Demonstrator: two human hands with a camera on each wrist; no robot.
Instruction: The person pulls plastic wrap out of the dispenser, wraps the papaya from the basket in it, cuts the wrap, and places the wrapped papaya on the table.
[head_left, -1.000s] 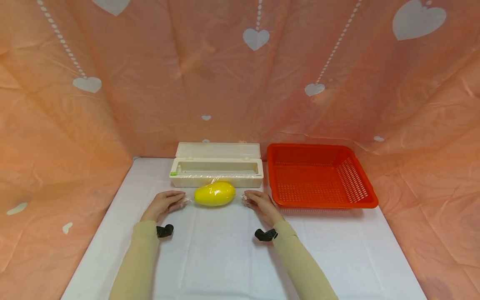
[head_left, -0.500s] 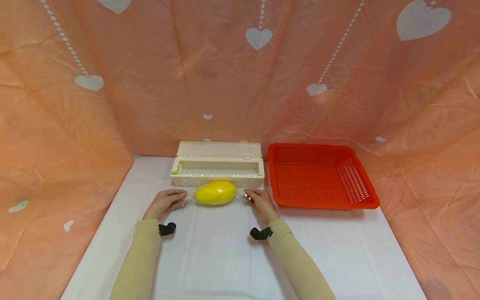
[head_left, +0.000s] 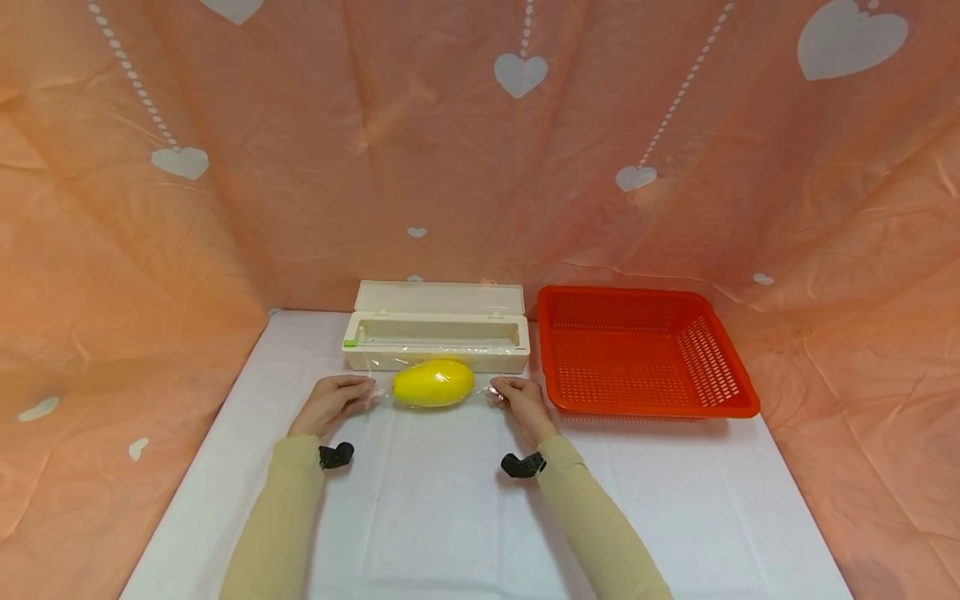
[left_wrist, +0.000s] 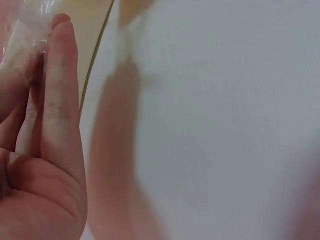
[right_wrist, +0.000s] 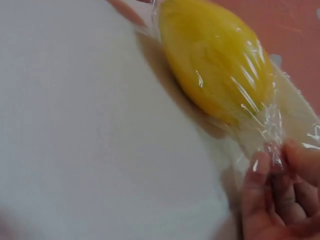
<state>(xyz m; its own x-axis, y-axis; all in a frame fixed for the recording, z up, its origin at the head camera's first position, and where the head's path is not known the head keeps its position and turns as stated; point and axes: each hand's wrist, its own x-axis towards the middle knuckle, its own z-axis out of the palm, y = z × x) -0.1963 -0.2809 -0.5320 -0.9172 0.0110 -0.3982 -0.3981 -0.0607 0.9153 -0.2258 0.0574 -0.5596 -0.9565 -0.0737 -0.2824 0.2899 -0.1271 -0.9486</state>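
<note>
A smooth yellow oval fruit (head_left: 433,383), like a mango or papaya, is wrapped in clear plastic wrap (right_wrist: 272,127) with its ends gathered at both sides. My left hand (head_left: 330,404) pinches the gathered wrap left of the fruit. On the other side my right hand (head_left: 525,408) pinches the opposite twisted end between thumb and fingers, seen closely in the right wrist view. The fruit lies between the hands, close over the table, casting a shadow. Behind it stands a white plastic wrap dispenser box (head_left: 442,361) with its lid (head_left: 442,297) raised.
A red perforated plastic basket (head_left: 645,410) stands to the right of the dispenser, near my right hand. White cloth covers the table (head_left: 435,508). Around the table's back and sides hangs a pink-orange curtain (head_left: 450,167) with white hearts.
My right wrist has swung slightly to the left, and glints on the fruit's wrap have shifted. Both hands keep their pinch on the wrap ends. The head view has moved a little.
</note>
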